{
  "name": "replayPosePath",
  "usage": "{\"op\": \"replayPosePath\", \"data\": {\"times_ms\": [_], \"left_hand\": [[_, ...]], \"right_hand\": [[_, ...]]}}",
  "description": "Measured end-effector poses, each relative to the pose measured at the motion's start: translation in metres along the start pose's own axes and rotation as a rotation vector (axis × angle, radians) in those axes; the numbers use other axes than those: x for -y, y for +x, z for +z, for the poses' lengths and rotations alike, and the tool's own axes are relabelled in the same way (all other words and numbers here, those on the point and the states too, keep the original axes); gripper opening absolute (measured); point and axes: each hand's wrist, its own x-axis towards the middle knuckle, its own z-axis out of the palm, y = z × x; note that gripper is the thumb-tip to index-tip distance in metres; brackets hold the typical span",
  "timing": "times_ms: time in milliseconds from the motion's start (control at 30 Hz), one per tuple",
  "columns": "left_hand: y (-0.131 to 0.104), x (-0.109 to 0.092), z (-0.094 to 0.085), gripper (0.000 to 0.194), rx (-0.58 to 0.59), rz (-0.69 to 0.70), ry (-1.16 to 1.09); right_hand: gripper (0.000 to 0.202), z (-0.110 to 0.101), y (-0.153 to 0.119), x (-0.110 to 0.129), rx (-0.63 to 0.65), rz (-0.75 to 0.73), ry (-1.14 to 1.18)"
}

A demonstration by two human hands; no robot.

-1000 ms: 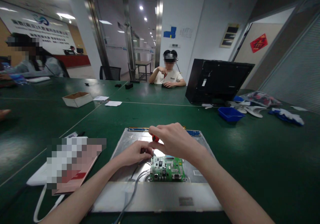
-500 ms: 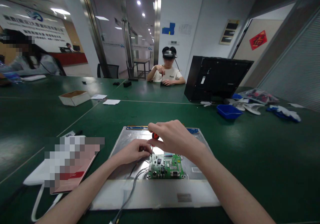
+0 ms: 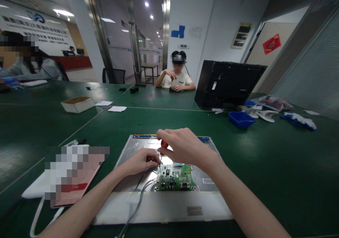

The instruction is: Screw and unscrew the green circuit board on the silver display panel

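A green circuit board (image 3: 174,178) lies on the silver back of a flat display panel (image 3: 156,208). My right hand (image 3: 182,144) is closed around the red and black handle of a screwdriver (image 3: 164,144), whose thin shaft points down at the board's upper left corner. Beside that tip is my left hand (image 3: 144,160), its fingers curled and pinched close to the shaft. Whatever sits between those fingertips is too small to make out. Grey cables (image 3: 141,199) run from the board's left side toward the panel's front edge.
Left of the panel lie a white device and a pinkish flat packet (image 3: 75,192). A small open box (image 3: 78,104) stands farther back. Toward the right are a black monitor (image 3: 227,84), a blue tray (image 3: 241,119) and gloves (image 3: 299,120). Another person (image 3: 178,77) sits across the table.
The view has shifted very slightly. My right hand has turned a little on the screwdriver, so more of its red handle shows. My left hand stays at the board's corner.
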Motion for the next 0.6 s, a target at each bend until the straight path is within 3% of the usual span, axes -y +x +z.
{"op": "replayPosePath", "data": {"times_ms": [333, 600], "left_hand": [[-0.0001, 0.0041, 0.0009, 0.012, -0.007, 0.023, 0.012], [0.0001, 0.0023, 0.0004, 0.013, -0.003, 0.008, -0.014]], "right_hand": [[0.019, -0.0037, -0.0052, -0.0026, 0.033, -0.055, 0.064], [0.014, -0.0019, -0.0018, -0.0007, 0.025, -0.006, 0.006]]}}
